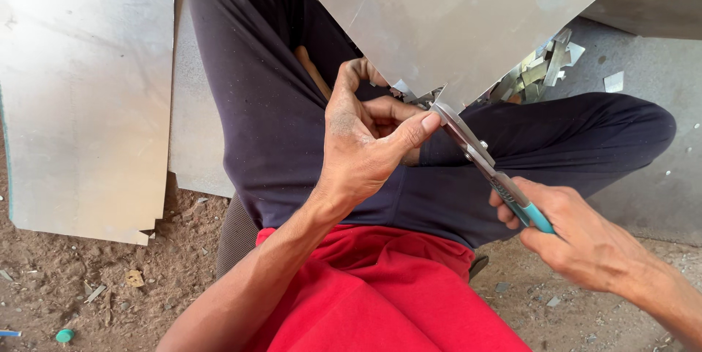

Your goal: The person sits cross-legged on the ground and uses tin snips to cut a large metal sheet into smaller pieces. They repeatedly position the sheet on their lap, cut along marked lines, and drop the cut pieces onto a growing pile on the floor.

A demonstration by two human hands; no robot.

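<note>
A large grey metal sheet [453, 16] leans over my lap, its lower corner near the middle of the view. My left hand [365, 140] pinches that corner, thumb pressed by the edge. My right hand [578, 235] grips the teal handles of metal snips [482, 158], whose blades meet the sheet's corner right beside my left thumb. I sit cross-legged in dark trousers and a red shirt.
Another metal sheet [80, 89] lies on the dirt ground at left. A pile of small metal offcuts [541, 67] sits behind my right knee on a grey slab [651, 103]. A wooden stick [313, 70] shows between my legs. Small scraps dot the dirt.
</note>
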